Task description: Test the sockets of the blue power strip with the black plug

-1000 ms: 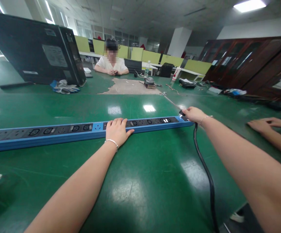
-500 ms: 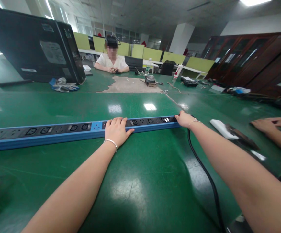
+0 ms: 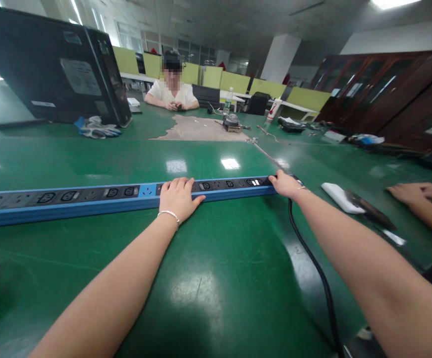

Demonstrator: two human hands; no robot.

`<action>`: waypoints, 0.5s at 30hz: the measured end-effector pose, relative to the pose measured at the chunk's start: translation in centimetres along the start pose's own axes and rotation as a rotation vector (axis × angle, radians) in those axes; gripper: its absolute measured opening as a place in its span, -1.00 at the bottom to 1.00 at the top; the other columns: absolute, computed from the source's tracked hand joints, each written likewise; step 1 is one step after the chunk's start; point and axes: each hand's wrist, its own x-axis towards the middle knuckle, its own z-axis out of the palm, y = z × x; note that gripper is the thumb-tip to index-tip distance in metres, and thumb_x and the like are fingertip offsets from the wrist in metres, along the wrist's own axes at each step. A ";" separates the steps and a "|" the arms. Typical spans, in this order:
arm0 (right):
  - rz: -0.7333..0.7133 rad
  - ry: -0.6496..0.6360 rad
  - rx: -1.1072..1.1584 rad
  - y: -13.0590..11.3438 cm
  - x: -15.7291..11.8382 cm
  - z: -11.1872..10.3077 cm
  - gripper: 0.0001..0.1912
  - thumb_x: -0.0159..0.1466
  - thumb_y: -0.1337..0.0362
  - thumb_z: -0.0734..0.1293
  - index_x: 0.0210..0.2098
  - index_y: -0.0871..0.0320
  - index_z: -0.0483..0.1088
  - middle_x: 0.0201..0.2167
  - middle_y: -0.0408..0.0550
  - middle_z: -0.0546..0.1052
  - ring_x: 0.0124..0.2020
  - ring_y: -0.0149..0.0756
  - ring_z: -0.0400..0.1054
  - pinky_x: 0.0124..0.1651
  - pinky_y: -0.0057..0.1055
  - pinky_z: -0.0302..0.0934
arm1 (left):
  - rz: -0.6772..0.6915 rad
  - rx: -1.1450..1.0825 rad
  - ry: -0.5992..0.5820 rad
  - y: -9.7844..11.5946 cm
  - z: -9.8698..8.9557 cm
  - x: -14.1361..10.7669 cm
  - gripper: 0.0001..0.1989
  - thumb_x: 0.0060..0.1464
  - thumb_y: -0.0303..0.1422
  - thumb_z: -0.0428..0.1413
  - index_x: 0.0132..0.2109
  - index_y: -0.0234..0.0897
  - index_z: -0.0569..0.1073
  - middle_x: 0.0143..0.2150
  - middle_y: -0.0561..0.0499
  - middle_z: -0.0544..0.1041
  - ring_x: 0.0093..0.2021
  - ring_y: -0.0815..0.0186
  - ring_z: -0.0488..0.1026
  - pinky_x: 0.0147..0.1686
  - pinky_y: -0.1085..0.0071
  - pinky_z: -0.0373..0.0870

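The long blue metal power strip with black sockets (image 3: 100,199) lies across the green counter (image 3: 216,278). The left hand (image 3: 178,198) rests flat on its middle, released. At three o'clock the right hand (image 3: 285,184) grasps its end, where the black cable (image 3: 313,268) leaves; steadying the strip seems the step in hand.

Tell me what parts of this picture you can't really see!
- Head view: the power strip runs off the left edge, so its far end is cut off.
- The right hand covers the strip's near end, hiding where the black cable joins it.
- The left hand lies flat over some sockets.
- Socket markings are too small to read.
- The cable leaves the bottom edge.
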 end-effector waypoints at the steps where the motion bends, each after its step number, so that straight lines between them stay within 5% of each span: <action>1: -0.004 0.003 0.005 0.0 0.0 0.0 -0.57 0.32 0.09 0.05 -0.02 0.30 0.24 -0.10 0.29 0.46 -0.05 -0.07 0.36 -0.03 -0.27 0.16 | -0.001 0.002 0.002 0.0 0.0 0.0 -0.40 0.08 0.04 -0.11 0.14 -0.20 0.29 0.13 -0.13 0.37 0.14 0.09 0.23 0.08 0.15 0.08; 6: 0.021 0.062 0.036 -0.1 -0.3 -0.5 -0.60 0.31 0.09 0.05 -0.11 0.24 0.32 -0.16 0.23 0.49 -0.11 -0.07 0.37 -0.13 -0.31 0.19 | -0.005 0.009 0.001 0.0 0.1 0.0 -0.40 0.08 0.06 -0.11 0.15 -0.19 0.28 0.13 -0.11 0.38 0.14 0.09 0.23 0.08 0.16 0.08; 11: 0.035 0.314 0.068 1.8 -0.5 -6.7 -0.56 0.33 0.05 0.03 -0.13 0.27 0.32 -0.18 0.27 0.48 -0.21 -0.15 0.38 -0.24 -0.34 0.17 | -0.026 0.004 -0.021 0.2 0.0 0.2 -0.39 0.07 0.06 -0.11 0.16 -0.18 0.27 0.14 -0.11 0.36 0.16 0.07 0.21 0.09 0.14 0.06; 15: 0.036 0.155 0.046 3.3 -0.3 -9.1 -0.54 0.33 0.06 0.03 -0.16 0.32 0.33 -0.34 0.21 0.50 -0.38 -0.26 0.38 -0.29 -0.36 0.14 | -0.034 0.008 -0.017 0.3 0.0 0.2 -0.41 0.07 0.04 -0.09 0.15 -0.16 0.28 0.15 -0.10 0.37 0.16 0.08 0.22 0.09 0.14 0.06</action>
